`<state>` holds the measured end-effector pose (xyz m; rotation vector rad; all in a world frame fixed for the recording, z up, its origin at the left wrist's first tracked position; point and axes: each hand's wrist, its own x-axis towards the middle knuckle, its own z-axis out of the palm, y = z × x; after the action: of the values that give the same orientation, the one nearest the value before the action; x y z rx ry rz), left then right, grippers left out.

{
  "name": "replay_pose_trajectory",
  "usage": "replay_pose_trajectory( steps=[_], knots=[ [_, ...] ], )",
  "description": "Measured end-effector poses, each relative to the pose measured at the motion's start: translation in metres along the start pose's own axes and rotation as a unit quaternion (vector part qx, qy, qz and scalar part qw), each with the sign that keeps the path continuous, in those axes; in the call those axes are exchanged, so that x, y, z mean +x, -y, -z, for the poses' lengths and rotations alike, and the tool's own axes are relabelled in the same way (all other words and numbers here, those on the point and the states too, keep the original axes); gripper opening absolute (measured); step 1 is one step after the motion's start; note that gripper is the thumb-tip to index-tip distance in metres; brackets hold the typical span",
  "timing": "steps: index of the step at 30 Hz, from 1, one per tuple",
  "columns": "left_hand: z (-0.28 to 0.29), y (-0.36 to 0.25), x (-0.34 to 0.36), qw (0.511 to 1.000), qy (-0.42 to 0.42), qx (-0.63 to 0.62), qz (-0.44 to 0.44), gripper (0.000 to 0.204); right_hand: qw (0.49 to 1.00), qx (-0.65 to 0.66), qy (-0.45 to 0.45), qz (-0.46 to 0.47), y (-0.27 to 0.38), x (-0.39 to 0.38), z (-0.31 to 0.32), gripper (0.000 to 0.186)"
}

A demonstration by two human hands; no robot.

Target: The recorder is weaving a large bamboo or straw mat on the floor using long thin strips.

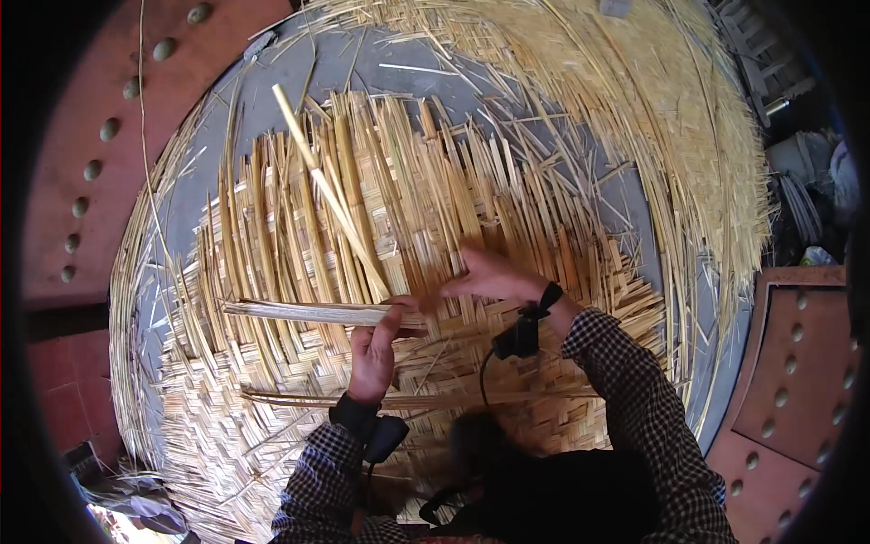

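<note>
The fingers of your left hand [372, 365] pinch a pale flat strip [299, 313], which runs leftward from them across the upright slats [344, 159]; those of your right hand [497, 275] look parted near its right end, though blur means you cannot tell whether they grasp anything. To work it well, hold the strip level, ease the slats apart with your right fingers before sliding it, and mind split edges. Count one strip lying through your left fingers, perhaps layered, one loose pale stick [317, 175] slanting away beyond them, one woven mat [263, 453] below them and a second mat [634, 100] beyond your right fingers; the slats are too many to count.
</note>
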<state>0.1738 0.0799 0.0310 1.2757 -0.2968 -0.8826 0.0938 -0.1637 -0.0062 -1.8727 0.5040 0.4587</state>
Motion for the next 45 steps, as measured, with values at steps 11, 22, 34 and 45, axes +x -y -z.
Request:
replay_pose_trajectory(
  steps=[11, 22, 34, 45],
  knots=[
    [-0.008, 0.027, 0.028, 0.997, 0.040, 0.064, 0.018, 0.039, 0.969, -0.031, -0.212, 0.123, -0.019, -0.010, -0.034, 0.037],
    [-0.002, 0.051, 0.052, 0.982, 0.085, 0.147, 0.077, 0.040, 0.938, -0.063, -0.234, 0.248, -0.024, -0.046, -0.055, 0.029],
    [0.023, 0.067, -0.017, 0.793, -0.179, 0.563, -0.150, 0.064, 0.856, -0.440, -0.206, 0.177, -0.008, -0.059, 0.006, 0.023],
    [0.029, 0.038, -0.041, 0.705, 0.051, 0.706, 0.048, 0.106, 0.888, -0.429, -0.098, 0.136, -0.012, -0.063, 0.001, 0.020]
  ],
)
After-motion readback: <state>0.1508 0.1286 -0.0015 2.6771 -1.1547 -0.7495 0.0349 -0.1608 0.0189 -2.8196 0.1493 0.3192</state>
